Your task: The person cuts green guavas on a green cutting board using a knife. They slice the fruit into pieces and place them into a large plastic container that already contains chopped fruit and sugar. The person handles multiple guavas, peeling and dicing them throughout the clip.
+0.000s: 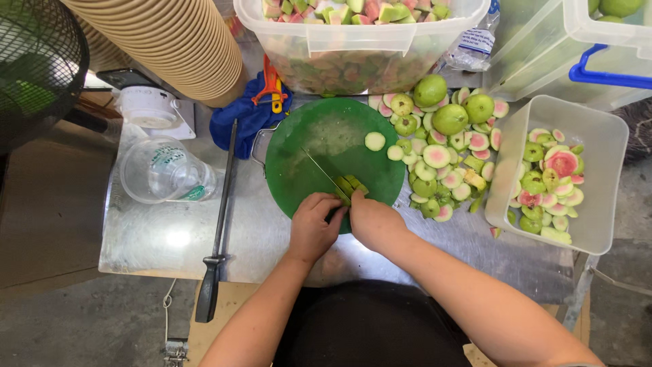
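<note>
A round green cutting board point(319, 136) lies on a metal table point(156, 238). At its near edge, my left hand point(314, 228) grips a knife point(322, 170) whose thin blade points up and left across the board. My right hand point(372, 221) presses down on green guava pieces point(350, 185) right beside the blade. Two round guava slices point(374, 141) sit on the board's right side. A heap of whole and halved pink-fleshed guavas point(441, 156) lies just right of the board.
A white tub point(598, 129) at the right holds guava pieces. A large clear tub point(353, 47) of cut guava stands behind the board. To the left are a blue cloth point(244, 115), a tipped plastic cup point(163, 170), a sharpening steel point(221, 211), stacked paper cups point(170, 41) and a fan point(34, 61).
</note>
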